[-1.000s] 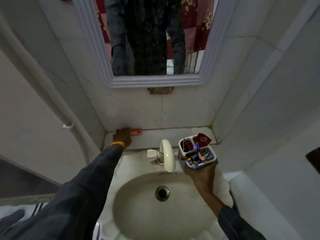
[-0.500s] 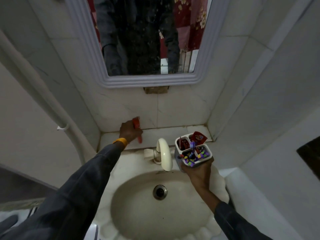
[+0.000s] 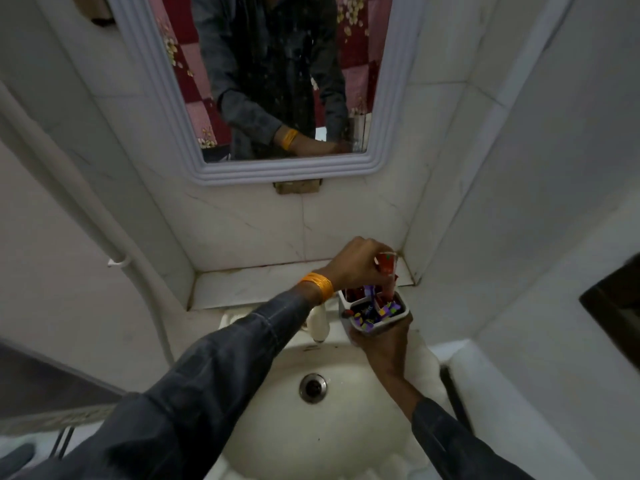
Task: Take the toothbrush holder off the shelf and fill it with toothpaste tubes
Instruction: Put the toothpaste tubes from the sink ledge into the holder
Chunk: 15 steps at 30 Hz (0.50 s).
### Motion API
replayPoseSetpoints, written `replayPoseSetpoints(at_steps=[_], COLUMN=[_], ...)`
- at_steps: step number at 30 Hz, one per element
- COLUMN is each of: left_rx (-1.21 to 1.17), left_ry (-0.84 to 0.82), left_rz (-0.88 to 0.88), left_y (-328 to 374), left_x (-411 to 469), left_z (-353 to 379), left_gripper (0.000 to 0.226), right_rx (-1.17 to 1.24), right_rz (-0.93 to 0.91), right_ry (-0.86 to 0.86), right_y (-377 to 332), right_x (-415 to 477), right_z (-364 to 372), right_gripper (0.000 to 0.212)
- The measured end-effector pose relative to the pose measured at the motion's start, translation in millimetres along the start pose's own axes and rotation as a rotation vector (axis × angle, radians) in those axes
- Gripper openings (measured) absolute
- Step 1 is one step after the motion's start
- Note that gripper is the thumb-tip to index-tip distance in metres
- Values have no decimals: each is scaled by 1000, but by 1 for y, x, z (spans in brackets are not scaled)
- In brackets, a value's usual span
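Observation:
My right hand grips a white toothbrush holder from below, above the right rim of the sink. Its compartments hold red and purple toothpaste tubes. My left hand, with an orange bangle at the wrist, is directly over the holder, closed on a red toothpaste tube. The tube points down with its lower end inside the holder's front compartment. The white tiled shelf behind the sink lies to the left of the holder.
A white tap stands just left of the holder, partly behind my left sleeve. The sink basin with its metal drain lies below. A framed mirror hangs above; tiled walls close in on both sides.
My left hand lifted the red tube off the shelf's left end and carried it right, over the holder. The holder stayed in my right hand above the sink.

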<state>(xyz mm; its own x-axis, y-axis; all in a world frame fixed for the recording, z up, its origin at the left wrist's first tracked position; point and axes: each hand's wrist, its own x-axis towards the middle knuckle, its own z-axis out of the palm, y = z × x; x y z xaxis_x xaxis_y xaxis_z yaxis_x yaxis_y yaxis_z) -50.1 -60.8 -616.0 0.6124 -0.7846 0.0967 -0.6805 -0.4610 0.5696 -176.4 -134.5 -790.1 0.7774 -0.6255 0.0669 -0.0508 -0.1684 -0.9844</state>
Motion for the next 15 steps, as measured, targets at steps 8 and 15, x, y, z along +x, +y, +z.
replayPoseSetpoints(at_steps=[8, 15], left_rx=[-28, 130], left_ry=[9, 192], left_rz=[-61, -254], left_y=[-6, -48], left_x=[-2, -23], left_z=[16, -1], left_gripper=[14, 29], right_rx=[-14, -81], right_rz=[42, 74], right_ry=[-3, 67], right_y=[-1, -4], right_x=[0, 0], right_z=[-2, -2], right_gripper=[107, 110])
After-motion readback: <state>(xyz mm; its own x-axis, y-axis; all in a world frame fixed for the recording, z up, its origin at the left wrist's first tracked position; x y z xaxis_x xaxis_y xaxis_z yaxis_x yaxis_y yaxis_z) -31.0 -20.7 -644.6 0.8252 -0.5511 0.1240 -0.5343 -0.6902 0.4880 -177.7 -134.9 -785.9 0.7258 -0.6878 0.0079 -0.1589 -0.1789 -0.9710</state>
